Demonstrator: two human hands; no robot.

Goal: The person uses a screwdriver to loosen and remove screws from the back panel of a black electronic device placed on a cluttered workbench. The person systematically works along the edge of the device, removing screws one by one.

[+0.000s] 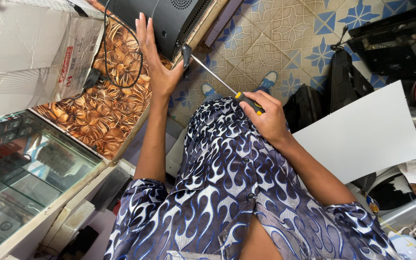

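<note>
Head view, left hand (156, 67): spread flat, fingers up, palm against the black device (169, 19) on the patterned counter (97, 110).
Head view, right hand (265, 118): curled tight around the screwdriver (217, 82) handle.
Screwdriver: shaft slants up-left, tip meeting the device's lower edge.
Beside: white board (362, 135) to the right.

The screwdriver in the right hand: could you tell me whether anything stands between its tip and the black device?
Nothing visible does: the screwdriver tip already meets the black device edge, beside the left hand.
</note>
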